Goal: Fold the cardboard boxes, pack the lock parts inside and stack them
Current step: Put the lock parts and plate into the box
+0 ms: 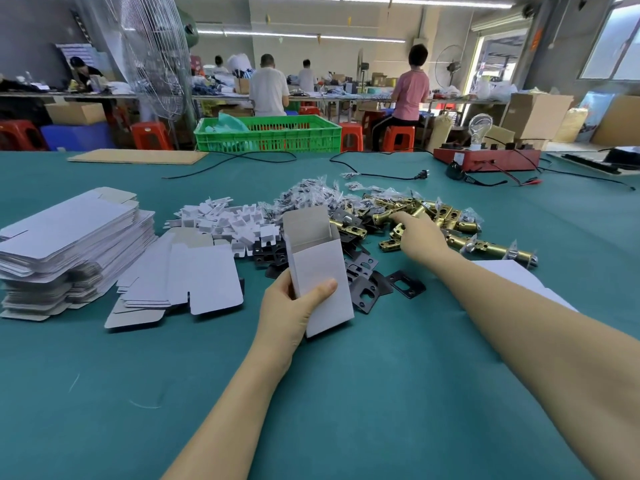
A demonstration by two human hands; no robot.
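My left hand (294, 306) holds a folded white cardboard box (320, 268) upright, its top flap open. My right hand (420, 237) reaches into the pile of brass latch bolts (433, 213), fingers touching one; whether it grips it is unclear. Black strike plates (381, 282) lie just right of the box. White plastic inserts (232, 223) and small bagged screw packs (308, 192) lie behind it. A tall stack of flat box blanks (69, 244) sits at the left, with a few loose blanks (187, 282) beside it.
The green table (346, 393) carries black cables (363, 171), a red test box with a bulb (485, 157) and a cardboard sheet (138, 155) at the back. A green crate (266, 133) stands beyond the edge. Several people work at far benches.
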